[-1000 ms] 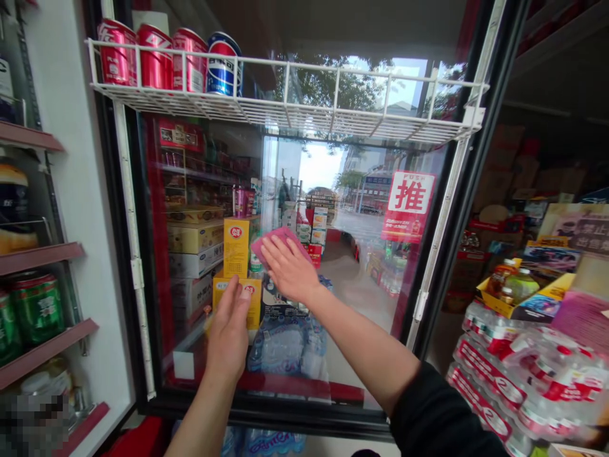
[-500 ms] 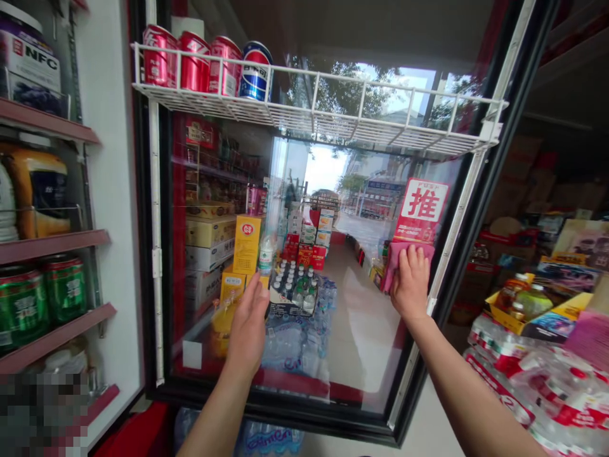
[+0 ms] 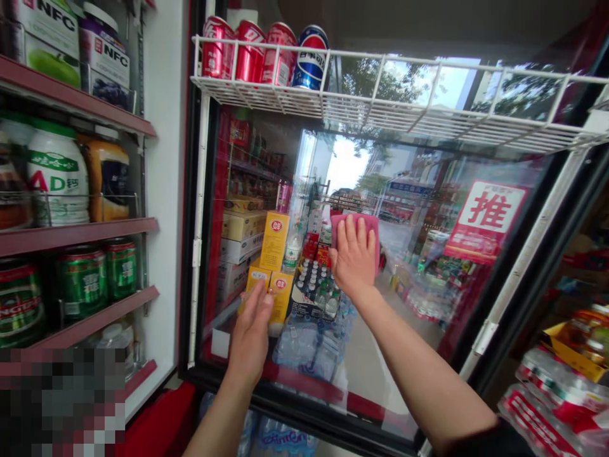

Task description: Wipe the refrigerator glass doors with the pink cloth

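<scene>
1. Pink cloth (image 3: pixel 356 221) lies flat on the glass door (image 3: pixel 413 190) under the right hand (image 3: pixel 353 260), whose open grip presses it without pinching.
2. Left hand (image 3: pixel 250 336), also open, rests on the glass well left of the cloth, over yellow boxes (image 3: pixel 280 295) behind it.

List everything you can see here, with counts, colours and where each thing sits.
red soda cans: three, red, on the white wire rack
Pepsi can: one, blue, same rack
NFC juice bottles: two, white labels, top left shelf
green cans: at least three, green, lower left shelf
yellow boxes: three, yellow, behind the glass door
push sign: one, red and white, on the door
cloth: one, pink, against the glass
left hand: one, flat on the glass
right hand: one, pressing the cloth
</scene>
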A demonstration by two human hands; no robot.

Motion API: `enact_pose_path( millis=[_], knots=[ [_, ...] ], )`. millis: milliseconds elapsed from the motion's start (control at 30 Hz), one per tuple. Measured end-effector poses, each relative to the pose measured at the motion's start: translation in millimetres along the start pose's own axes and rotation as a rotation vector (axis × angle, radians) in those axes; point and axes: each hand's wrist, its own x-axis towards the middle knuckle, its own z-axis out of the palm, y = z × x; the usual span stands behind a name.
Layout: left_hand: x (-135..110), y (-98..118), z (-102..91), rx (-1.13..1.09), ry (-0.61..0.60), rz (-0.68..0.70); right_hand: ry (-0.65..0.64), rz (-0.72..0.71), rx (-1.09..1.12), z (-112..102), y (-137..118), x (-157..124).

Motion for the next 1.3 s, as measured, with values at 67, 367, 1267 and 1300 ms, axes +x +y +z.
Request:
enact_pose_path(
  millis=[67, 367, 1267, 1300],
  knots=[
    [-0.8, 3.5, -7.0, -0.009, 0.017, -0.007, -0.033, -0.089, 0.100, 13.3, -31.8, 15.9],
    [38.1, 25.3, -24.6, 0.634, -0.066, 0.421, -0.265, -0.606, 0.238, 60.8, -139.7, 55.8],
    [65.5, 12.4, -54.5, 0.938, -0.033, 0.709, -0.038, -0.282, -0.079, 19.5, -18.3, -14.8],
    [64.8, 11.6, -56.5, 0.939, -0.030, 0.705, -0.062, -0.305, -0.047, 24.4, -33.1, -3.7]
  ],
)
